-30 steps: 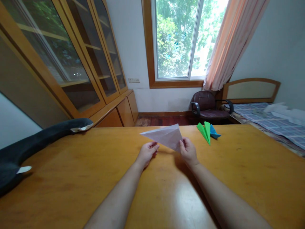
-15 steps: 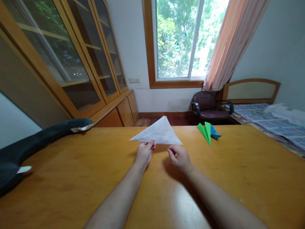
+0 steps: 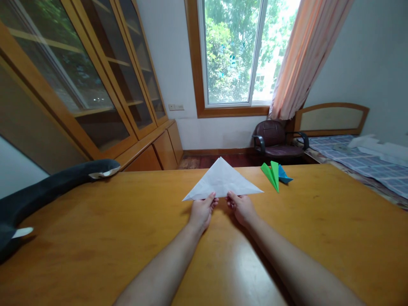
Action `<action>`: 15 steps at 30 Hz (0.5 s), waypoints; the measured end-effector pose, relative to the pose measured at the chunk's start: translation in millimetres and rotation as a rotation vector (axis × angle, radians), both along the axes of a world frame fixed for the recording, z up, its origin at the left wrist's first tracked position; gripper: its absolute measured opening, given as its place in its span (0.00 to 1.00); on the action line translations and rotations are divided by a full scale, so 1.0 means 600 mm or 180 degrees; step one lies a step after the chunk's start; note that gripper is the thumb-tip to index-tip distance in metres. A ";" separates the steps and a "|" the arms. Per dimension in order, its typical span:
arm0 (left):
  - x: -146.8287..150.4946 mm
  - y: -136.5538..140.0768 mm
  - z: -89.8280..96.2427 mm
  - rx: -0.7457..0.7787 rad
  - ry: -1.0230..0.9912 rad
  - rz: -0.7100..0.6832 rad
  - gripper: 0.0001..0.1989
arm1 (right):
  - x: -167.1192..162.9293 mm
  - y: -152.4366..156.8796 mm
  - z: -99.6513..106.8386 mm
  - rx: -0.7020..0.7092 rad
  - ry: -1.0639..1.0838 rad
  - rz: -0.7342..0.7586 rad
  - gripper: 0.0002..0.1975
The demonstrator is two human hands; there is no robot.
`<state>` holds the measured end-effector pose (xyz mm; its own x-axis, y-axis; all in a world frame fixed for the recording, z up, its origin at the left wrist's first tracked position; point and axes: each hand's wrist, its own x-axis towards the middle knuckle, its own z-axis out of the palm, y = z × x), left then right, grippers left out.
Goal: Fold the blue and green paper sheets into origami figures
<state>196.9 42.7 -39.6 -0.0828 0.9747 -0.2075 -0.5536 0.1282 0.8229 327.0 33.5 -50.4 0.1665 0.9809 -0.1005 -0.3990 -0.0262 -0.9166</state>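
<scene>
A white sheet of paper folded into a triangle (image 3: 222, 178) is held up over the wooden table (image 3: 111, 229), its peak pointing away from me and its long edge toward me. My left hand (image 3: 203, 210) pinches that long edge left of the middle, thumb on top. Just to the right, my right hand (image 3: 241, 207) pinches the same edge, also with the thumb on top. Fingers of both hands are partly hidden under the paper.
A green folded paper plane (image 3: 272, 175) and a blue folded paper piece (image 3: 284, 174) lie near the table's far edge, right of the hands. On the left rests a dark stuffed toy (image 3: 60, 185). Beyond the table stand a chair (image 3: 272, 138), a bed (image 3: 379, 159) and a glass-fronted cabinet (image 3: 123, 80).
My right hand, apart from the paper before, now grips its near edge. The triangle has turned to face me more squarely and shifted slightly right. The view has moved a little.
</scene>
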 end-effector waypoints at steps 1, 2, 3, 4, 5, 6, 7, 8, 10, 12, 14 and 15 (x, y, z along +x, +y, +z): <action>0.001 -0.001 -0.003 -0.0031 -0.0023 -0.0046 0.14 | 0.000 0.000 -0.002 -0.0007 -0.0001 -0.0055 0.17; 0.002 -0.001 -0.004 -0.0067 -0.0072 -0.0092 0.15 | -0.001 0.001 -0.004 -0.0004 -0.0017 -0.0098 0.16; 0.002 -0.001 -0.006 -0.0095 -0.0116 -0.0124 0.16 | -0.001 0.001 -0.006 0.0009 -0.0051 -0.0126 0.16; 0.002 -0.001 -0.006 -0.0088 -0.0117 -0.0115 0.16 | -0.001 0.000 -0.008 0.0025 -0.0109 -0.0126 0.15; 0.001 -0.001 -0.007 -0.0077 -0.0097 -0.0110 0.17 | 0.000 0.000 -0.009 0.0036 -0.0195 -0.0115 0.15; 0.001 -0.001 -0.007 -0.0063 -0.0069 -0.0117 0.17 | 0.000 -0.002 -0.010 0.0041 -0.0298 -0.0109 0.15; 0.000 -0.001 -0.008 -0.0047 -0.0035 -0.0129 0.17 | 0.001 -0.003 -0.010 0.0036 -0.0409 -0.0109 0.15; 0.000 -0.001 -0.008 -0.0032 0.0003 -0.0143 0.18 | 0.002 -0.004 -0.010 0.0019 -0.0524 -0.0111 0.16; -0.001 -0.001 -0.011 0.0001 0.0096 -0.0173 0.18 | 0.004 -0.007 -0.008 -0.0035 -0.0752 -0.0124 0.18; -0.002 0.000 -0.015 0.0062 0.0208 -0.0207 0.18 | 0.004 -0.009 -0.005 -0.0069 -0.0953 -0.0148 0.18; -0.002 0.002 -0.019 0.0142 0.0343 -0.0276 0.18 | 0.005 -0.010 -0.001 -0.0073 -0.1151 -0.0139 0.18; -0.002 0.004 -0.021 0.0172 0.0407 -0.0314 0.18 | 0.005 -0.011 0.001 -0.0068 -0.1242 -0.0121 0.17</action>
